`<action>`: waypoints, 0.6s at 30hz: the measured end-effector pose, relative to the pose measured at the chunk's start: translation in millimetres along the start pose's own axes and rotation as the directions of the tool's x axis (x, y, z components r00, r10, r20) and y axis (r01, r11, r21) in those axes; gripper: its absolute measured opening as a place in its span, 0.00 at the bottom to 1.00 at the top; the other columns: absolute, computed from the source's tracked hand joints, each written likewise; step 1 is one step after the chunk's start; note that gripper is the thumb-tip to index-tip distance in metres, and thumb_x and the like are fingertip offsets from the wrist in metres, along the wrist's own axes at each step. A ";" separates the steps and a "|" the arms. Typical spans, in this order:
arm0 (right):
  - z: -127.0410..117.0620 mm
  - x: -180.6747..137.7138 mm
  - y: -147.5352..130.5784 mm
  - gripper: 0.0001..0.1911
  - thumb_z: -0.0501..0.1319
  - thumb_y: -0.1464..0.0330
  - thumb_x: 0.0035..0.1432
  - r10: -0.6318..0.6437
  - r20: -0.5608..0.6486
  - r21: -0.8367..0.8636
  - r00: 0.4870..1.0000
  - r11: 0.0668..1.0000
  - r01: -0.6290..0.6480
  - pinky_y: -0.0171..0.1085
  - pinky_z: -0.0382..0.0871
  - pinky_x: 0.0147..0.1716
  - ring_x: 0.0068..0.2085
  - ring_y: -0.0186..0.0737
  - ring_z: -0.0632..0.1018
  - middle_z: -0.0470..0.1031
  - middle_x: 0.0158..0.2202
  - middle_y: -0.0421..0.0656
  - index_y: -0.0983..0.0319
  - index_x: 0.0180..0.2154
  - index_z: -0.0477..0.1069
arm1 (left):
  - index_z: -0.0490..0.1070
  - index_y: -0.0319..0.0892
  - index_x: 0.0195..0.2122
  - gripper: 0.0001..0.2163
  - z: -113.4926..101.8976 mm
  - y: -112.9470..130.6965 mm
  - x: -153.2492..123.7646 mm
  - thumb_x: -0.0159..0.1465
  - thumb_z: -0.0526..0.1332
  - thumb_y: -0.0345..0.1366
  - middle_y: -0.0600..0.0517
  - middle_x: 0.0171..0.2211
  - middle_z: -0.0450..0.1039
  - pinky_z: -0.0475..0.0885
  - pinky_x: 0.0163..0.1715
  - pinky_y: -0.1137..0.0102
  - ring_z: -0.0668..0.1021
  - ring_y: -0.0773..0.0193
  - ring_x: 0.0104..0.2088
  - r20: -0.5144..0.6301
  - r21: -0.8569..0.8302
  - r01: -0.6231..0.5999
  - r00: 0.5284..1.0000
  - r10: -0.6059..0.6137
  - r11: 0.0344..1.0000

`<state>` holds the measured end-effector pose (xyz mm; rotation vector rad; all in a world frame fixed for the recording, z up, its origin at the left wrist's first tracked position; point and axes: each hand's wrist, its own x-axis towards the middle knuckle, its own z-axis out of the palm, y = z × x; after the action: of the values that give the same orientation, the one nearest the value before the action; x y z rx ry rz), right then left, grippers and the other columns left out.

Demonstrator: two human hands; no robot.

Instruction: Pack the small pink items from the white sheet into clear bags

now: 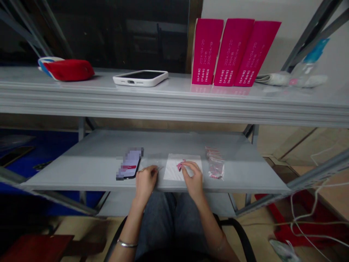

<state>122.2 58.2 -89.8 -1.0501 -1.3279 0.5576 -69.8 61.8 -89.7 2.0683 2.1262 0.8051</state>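
Note:
My left hand (145,179) rests at the front edge of the lower grey shelf (89,163), fingers curled in a pinch on a small thin clear item I cannot make out. My right hand (193,175) lies on a white sheet (170,169) and pinches small pink pieces (179,166) at its fingertips. Left of my left hand lies a phone (130,166) with a lit screen. Right of my right hand sits a pile of small clear bags with red strips (215,162).
The upper shelf (174,98) carries a red and white pouch (67,69), a white-cased phone (140,77), three upright magenta boxes (231,52) and a clear bottle lying beside crumpled cloth (300,77). Cables (313,218) and a red crate lie on the floor at right.

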 end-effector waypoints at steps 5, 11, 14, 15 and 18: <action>20.8 -13.8 -12.4 0.09 0.57 0.67 0.56 0.130 0.257 0.116 0.958 0.980 -0.164 0.38 0.67 0.41 0.39 0.40 0.76 0.77 0.35 0.44 0.60 0.34 0.75 | 0.71 0.38 0.44 0.13 -1.0 2.1 0.1 0.60 0.54 0.33 0.46 0.36 0.78 0.70 0.37 0.69 0.79 0.58 0.36 -0.069 -0.142 -0.018 0.998 0.009 0.990; 22.8 -18.7 -13.3 0.10 0.58 0.64 0.56 0.205 0.366 0.089 0.908 0.963 -0.254 0.39 0.67 0.38 0.38 0.41 0.76 0.78 0.36 0.43 0.59 0.36 0.75 | 0.70 0.38 0.44 0.13 6.9 -3.9 0.3 0.59 0.54 0.32 0.43 0.37 0.78 0.71 0.38 0.67 0.79 0.56 0.38 -0.013 -0.117 -0.024 1.000 0.023 0.993; 22.7 -19.7 -11.3 0.11 0.58 0.61 0.56 0.239 0.387 0.125 0.891 0.943 -0.307 0.39 0.68 0.38 0.37 0.41 0.76 0.78 0.36 0.44 0.59 0.36 0.75 | 0.70 0.40 0.43 0.12 4.5 -2.2 0.0 0.60 0.53 0.33 0.45 0.34 0.78 0.71 0.36 0.68 0.80 0.57 0.35 -0.023 -0.183 0.012 1.000 -0.016 0.983; 22.9 -19.5 -10.7 0.12 0.58 0.60 0.55 0.254 0.385 0.149 0.887 0.932 -0.331 0.39 0.68 0.37 0.37 0.41 0.76 0.78 0.35 0.44 0.60 0.36 0.75 | 0.70 0.40 0.43 0.12 2.0 0.6 -0.4 0.60 0.54 0.34 0.46 0.34 0.79 0.71 0.35 0.68 0.80 0.58 0.34 -0.047 -0.218 0.018 0.998 -0.029 0.976; 22.6 -16.9 -12.4 0.15 0.58 0.57 0.55 0.299 0.397 0.212 0.868 0.890 -0.404 0.38 0.70 0.35 0.34 0.39 0.76 0.77 0.34 0.44 0.61 0.35 0.74 | 0.71 0.42 0.40 0.10 -9.1 16.0 -3.6 0.59 0.56 0.36 0.49 0.33 0.78 0.71 0.35 0.70 0.79 0.60 0.34 -0.132 -0.327 0.009 0.990 -0.055 0.945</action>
<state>94.4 45.0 -89.7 -0.9821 -1.3123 1.2351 -58.5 54.8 -76.4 1.8514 1.9211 1.2352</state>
